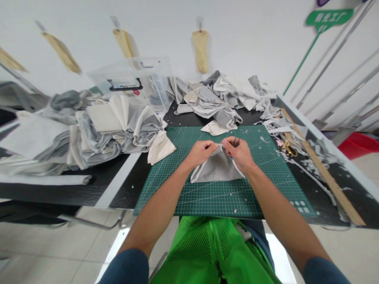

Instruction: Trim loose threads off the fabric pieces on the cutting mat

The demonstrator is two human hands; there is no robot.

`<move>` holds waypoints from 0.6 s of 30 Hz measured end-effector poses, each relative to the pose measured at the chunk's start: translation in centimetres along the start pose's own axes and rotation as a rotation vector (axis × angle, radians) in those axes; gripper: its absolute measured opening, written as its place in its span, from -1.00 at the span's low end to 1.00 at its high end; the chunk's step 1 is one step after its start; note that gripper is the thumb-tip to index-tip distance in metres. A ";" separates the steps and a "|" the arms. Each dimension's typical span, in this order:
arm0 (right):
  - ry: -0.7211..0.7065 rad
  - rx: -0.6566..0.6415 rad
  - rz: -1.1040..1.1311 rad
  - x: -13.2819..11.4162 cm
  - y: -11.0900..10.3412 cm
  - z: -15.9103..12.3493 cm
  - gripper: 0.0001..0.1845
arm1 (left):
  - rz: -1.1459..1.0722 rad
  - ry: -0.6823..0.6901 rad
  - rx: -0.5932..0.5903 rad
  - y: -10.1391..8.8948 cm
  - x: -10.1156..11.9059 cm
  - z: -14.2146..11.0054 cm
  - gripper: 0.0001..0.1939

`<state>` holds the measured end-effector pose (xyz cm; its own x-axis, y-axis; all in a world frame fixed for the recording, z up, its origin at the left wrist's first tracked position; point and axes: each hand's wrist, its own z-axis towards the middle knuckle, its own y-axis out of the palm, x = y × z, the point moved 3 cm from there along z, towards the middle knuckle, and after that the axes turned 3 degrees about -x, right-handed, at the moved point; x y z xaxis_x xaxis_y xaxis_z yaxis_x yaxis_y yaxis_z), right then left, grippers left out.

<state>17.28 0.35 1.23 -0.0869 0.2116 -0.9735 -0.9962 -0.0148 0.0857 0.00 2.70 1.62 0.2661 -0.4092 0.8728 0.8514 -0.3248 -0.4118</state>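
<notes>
A grey cloth piece with pale edges is lifted to a peak above the green cutting mat, its lower edge resting on the mat. My left hand pinches the peak from the left side. From the right, my right hand is closed on the same peak, fingertips close to those of my left hand. A small dark tool with a bit of blue shows in my right hand's fingers; its kind is mostly hidden.
Stacks of grey and white cloth lie left, with another cloth heap behind the mat. A clear plastic box stands at the back. On the right are gold-handled scissors, fabric scraps and a long wooden ruler.
</notes>
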 end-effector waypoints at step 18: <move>-0.033 0.040 -0.084 0.9 -1.4 0.8 -0.66 | -0.096 -0.040 0.171 -0.4 -0.4 0.3 -0.70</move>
<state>18.60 1.32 0.39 -0.0019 0.2423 -0.9702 -0.9990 0.0438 0.0129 -0.33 3.27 1.48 0.1945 -0.3483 0.9170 0.9371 -0.2102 -0.2786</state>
